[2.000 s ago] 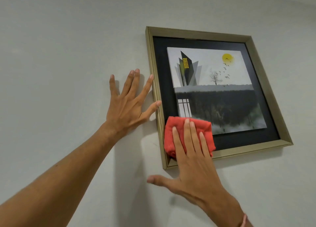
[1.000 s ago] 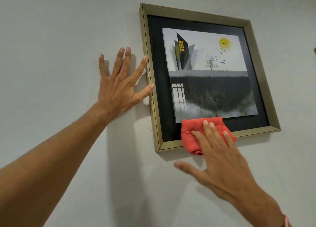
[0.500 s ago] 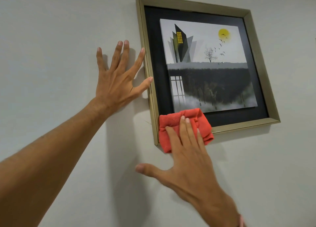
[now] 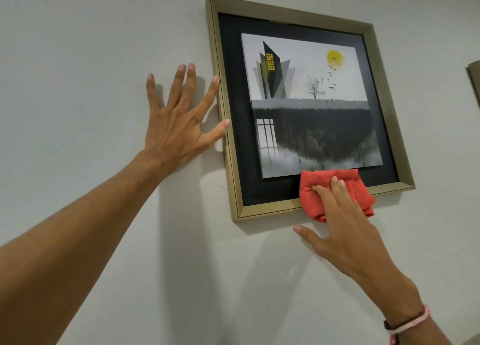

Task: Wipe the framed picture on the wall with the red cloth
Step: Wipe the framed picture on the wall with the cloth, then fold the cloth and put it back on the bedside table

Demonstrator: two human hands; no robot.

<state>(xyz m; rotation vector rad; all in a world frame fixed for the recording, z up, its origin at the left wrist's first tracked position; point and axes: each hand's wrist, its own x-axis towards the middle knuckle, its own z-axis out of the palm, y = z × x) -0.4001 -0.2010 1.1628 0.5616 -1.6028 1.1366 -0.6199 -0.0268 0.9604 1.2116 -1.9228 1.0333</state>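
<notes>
The framed picture hangs on a pale wall, seen from below and to the left, so its gold frame looks skewed. Inside the frame (the only thing here that encloses anything) sits a black mount, and raised off that mount is a print showing a dark angular building with yellow windows, a yellow sun, a bare tree, a line of birds and a dark mass fading into mist.

The red cloth is bunched into a thick wad at the lower edge of the frame, right of its middle. It covers part of the bottom gold rail and the black mount above it, its top edge touching the bottom edge of the print, and its lower folds hang past the rail over the wall.

The right hand lies flat on the cloth, its fingers stretched out and pressing it against the frame rather than curled around it; the thumb sticks out to the left below the frame. A pink and dark band circles that wrist.

The left hand is spread open against the wall just left of the frame, grasping nothing, with the index fingertip and thumb tip touching the frame's left rail.

At the far right edge, a sliver of another gold frame shows.
</notes>
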